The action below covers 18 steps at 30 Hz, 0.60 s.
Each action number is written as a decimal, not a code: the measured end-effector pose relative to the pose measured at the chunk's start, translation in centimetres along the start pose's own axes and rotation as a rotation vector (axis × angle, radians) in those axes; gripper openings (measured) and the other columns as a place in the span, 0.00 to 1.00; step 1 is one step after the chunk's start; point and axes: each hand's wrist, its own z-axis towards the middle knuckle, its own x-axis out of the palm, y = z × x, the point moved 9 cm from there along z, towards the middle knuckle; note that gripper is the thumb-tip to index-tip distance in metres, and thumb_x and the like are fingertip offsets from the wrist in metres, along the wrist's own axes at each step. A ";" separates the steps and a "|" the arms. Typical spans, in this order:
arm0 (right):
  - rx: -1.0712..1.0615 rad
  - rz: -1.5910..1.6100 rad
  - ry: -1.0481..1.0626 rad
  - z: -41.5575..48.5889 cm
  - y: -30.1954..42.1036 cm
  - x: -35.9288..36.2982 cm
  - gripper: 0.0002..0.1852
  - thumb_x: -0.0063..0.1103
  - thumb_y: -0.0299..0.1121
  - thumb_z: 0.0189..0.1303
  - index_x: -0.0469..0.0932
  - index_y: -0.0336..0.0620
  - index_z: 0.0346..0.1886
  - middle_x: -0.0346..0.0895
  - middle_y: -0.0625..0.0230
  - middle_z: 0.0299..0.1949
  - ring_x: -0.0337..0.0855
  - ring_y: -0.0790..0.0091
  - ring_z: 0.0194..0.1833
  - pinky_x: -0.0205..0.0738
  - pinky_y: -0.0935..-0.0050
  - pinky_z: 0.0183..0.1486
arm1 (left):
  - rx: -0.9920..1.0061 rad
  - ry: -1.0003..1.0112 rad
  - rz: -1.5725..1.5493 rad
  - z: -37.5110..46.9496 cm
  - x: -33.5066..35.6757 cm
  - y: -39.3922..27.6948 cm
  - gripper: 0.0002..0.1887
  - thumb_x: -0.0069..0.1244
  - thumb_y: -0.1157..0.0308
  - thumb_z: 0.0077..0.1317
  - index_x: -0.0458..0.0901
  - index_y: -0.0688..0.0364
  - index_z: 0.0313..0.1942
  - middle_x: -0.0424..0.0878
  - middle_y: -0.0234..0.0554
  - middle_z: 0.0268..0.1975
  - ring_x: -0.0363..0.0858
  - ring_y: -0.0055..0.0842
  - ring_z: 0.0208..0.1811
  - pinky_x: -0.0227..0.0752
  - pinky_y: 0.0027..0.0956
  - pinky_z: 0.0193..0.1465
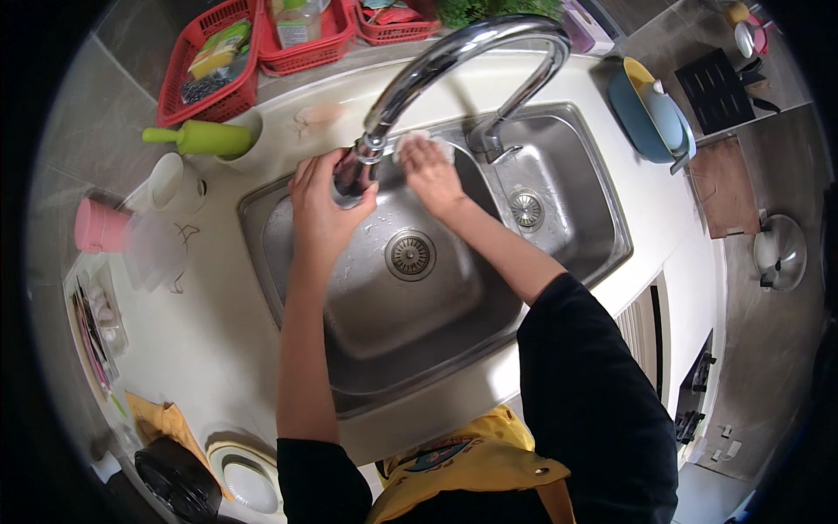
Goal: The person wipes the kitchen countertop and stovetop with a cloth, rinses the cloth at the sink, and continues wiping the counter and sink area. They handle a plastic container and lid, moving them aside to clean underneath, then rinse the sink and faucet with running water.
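Observation:
A tall chrome gooseneck faucet (452,52) arches over a stainless steel double sink. My left hand (330,196) is wrapped round the faucet's spout head (355,171), above the large basin (393,314). With its palm down, my right hand (429,171) presses a white cloth (447,149) on the back rim of that basin, left of the faucet's base (486,136). Round drain strainers sit in the large basin (410,255) and in the small one (526,208). Water drops speckle the steel.
Red plastic baskets (171,85) line the back ledge. At the left stand a green-handled roller (213,137), a white cup (171,183) and a pink container (98,226). A blue dish rack or bowl set (632,118) is at the right, and stacked plates (245,485) lie at the lower left.

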 end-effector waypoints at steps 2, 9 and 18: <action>0.137 -0.031 0.052 -1.5 -4.7 1.0 0.21 0.50 0.27 0.55 0.73 0.30 0.53 0.70 0.51 0.58 0.69 0.54 0.62 0.64 0.58 0.62 | -0.020 0.011 0.000 -0.4 0.4 -0.4 0.24 0.63 0.75 0.44 0.76 0.64 0.44 0.78 0.45 0.38 0.77 0.35 0.43 0.68 0.35 0.49; 0.436 0.515 0.478 -9.7 -5.4 -2.5 0.27 0.54 0.17 0.45 0.71 0.36 0.55 0.73 0.52 0.55 0.77 0.50 0.52 0.74 0.60 0.53 | -0.139 0.007 -0.008 -3.0 1.7 -2.6 0.22 0.65 0.74 0.42 0.76 0.64 0.39 0.78 0.45 0.38 0.78 0.37 0.41 0.70 0.37 0.47; 0.036 0.732 -0.079 -11.5 -12.9 -7.6 0.31 0.44 0.08 0.38 0.76 0.38 0.51 0.75 0.57 0.53 0.74 0.54 0.57 0.67 0.63 0.63 | -0.299 0.022 -0.048 -5.8 2.9 -4.4 0.21 0.66 0.72 0.43 0.77 0.63 0.38 0.79 0.40 0.34 0.78 0.34 0.40 0.69 0.36 0.48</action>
